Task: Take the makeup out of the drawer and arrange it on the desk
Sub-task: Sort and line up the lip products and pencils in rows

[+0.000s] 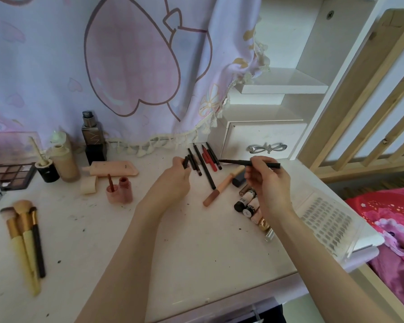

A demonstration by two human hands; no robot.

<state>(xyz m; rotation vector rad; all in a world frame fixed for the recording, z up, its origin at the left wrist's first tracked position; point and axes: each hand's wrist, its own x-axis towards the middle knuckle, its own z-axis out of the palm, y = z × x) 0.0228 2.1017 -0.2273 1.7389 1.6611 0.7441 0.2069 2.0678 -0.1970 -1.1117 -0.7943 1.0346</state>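
Right hand (265, 180) raised, pinching pencil (250, 162) level.

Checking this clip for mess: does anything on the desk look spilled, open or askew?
Yes. The pink lip gloss tube stands uncapped, its wand propped in a separate piece beside it. Dark specks dot the desk. The foundation bottle has no cap on it.

Two bare forearms in view, rising from the bottom edge. No sleeves showing anywhere, from wrist to frame edge. No watch, no bracelet, no rings visible. Left hand (173, 180) slim, knuckles smooth. Right hand (268, 183) the same, long fingers. Nails too small and blurred to judge. Nothing else of the body visible.
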